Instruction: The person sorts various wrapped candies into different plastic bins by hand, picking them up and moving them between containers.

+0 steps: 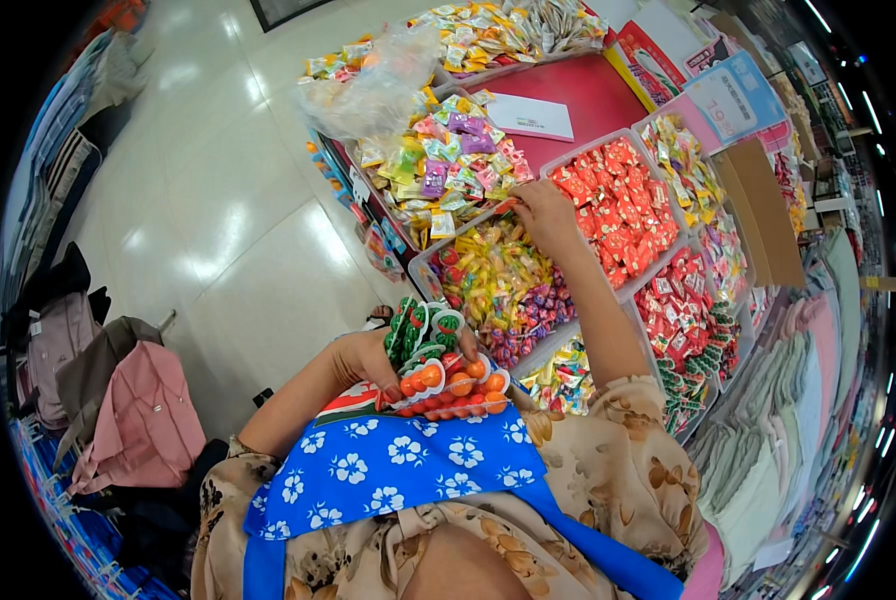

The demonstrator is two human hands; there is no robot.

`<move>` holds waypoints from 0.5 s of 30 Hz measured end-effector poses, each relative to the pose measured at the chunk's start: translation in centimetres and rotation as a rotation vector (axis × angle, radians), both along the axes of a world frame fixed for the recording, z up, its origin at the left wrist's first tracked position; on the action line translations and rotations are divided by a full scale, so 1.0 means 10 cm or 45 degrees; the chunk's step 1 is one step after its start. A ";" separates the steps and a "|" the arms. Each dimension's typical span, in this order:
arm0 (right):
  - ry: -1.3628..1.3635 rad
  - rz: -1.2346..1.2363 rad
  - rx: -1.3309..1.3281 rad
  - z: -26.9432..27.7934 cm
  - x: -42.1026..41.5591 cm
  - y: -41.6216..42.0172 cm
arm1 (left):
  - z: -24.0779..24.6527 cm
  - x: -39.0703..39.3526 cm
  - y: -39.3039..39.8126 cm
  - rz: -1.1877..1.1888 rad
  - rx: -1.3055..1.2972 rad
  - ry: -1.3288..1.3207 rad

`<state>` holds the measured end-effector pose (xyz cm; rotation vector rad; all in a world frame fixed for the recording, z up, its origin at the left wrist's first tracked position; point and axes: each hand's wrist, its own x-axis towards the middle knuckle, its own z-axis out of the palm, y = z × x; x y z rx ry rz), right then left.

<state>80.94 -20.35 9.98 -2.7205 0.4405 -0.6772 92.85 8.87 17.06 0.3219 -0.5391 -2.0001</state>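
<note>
Against the blue flowered apron (410, 457), my left hand (376, 367) clutches a bunch of candy packs. Green watermelon-patterned balls in clear blister strips (421, 330) stick up from it, and orange and red ball packs (455, 390) lie below them. My right hand (549, 217) reaches out over the rim of a clear plastic bin (425, 274). A small orange-red piece (506, 205) shows at its fingertips; whether it is pinched or rests on the rim I cannot tell. Yellow-wrapped candies (493, 262) and purple-red lollipops (526, 319) fill this bin.
Beside it stand bins of red-wrapped candies (616, 202) and mixed candies (448, 165). A crumpled clear plastic bag (376, 82) covers part of the far bins. A white card (530, 116) lies on the red tabletop (568, 82). Clothes (755, 390) hang at right, backpacks (144, 405) at left.
</note>
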 end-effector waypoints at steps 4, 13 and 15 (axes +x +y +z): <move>0.135 0.113 -0.183 -0.42 0.08 -0.17 | -0.01 0.02 0.03 0.044 0.005 -0.023; 0.197 0.078 -0.202 -0.88 0.12 -0.23 | -0.01 0.02 0.05 0.094 0.061 -0.010; 0.213 0.066 -0.192 -0.87 0.12 -0.23 | 0.00 0.02 0.04 0.090 0.064 -0.011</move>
